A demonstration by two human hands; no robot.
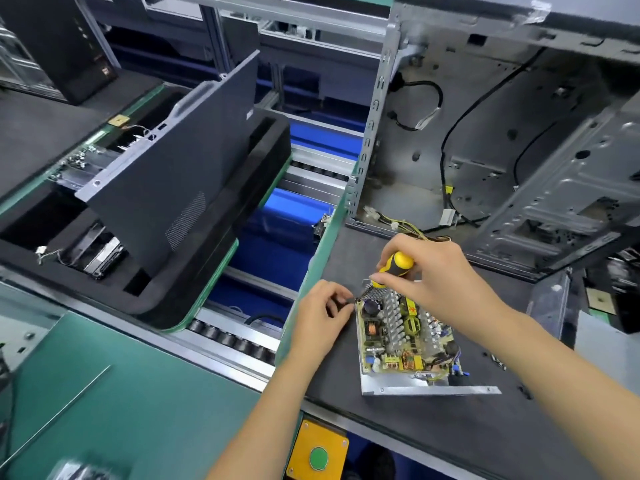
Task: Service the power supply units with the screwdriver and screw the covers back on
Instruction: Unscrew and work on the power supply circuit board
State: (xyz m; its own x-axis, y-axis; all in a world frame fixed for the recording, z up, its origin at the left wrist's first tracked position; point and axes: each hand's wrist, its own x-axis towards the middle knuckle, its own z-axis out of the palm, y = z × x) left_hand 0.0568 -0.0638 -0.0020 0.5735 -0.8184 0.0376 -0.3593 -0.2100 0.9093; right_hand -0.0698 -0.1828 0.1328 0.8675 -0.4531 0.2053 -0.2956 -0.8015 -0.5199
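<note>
An open power supply unit (405, 341) lies on the dark mat with its cover off, circuit board, heat sinks and coils exposed. My right hand (426, 271) grips the yellow-and-black screwdriver (398, 263) by its handle, held upright over the unit's far left corner. My left hand (320, 315) is at the unit's left edge, its fingers curled and pinching a small dark part against the metal wall. The screwdriver's tip is hidden behind my fingers.
An open metal computer case (485, 150) stands behind the unit, cables trailing out. To the left, a roller conveyor (235, 337) carries a black foam tray (207, 271) with a dark side panel (180, 161) leaning in it. A yellow box with a green button (318, 457) sits at the bench's front edge.
</note>
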